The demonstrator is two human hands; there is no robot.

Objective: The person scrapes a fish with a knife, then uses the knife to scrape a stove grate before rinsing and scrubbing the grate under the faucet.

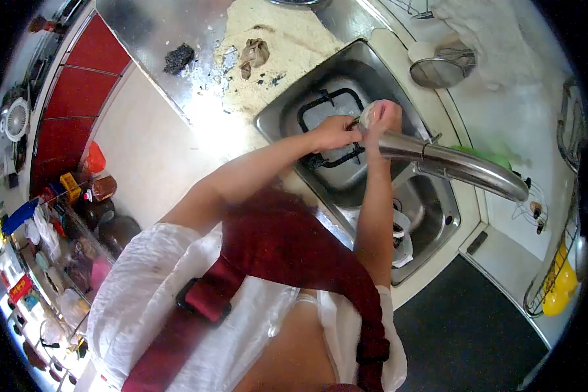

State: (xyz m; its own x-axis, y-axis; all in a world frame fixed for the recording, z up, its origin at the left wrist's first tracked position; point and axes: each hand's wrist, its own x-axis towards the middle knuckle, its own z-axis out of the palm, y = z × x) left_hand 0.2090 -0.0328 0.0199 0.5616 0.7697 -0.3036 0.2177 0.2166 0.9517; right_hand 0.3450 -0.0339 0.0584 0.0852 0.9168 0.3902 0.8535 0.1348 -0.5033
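Observation:
My left hand [336, 133] reaches over the sink [287, 117] with its fingers closed. A small dark thing shows by its fingertips, too small to name. My right hand [389, 116] is closed round a pale, crumpled-looking thing [370, 114], right beside the left fingertips. Beneath the hands, a black stove grate [325, 98] lies in the steel basin. The metal faucet [457, 163] crosses over my right wrist and hides part of it.
A black scouring pad [179, 59] and a brown crumpled cloth [253, 55] lie on the stained counter [300, 32]. The smaller basin [438, 202] holds a white container [402, 243]. Strainers [438, 72] stand behind the sink. A yellow bottle [558, 287] sits in a wire rack at right.

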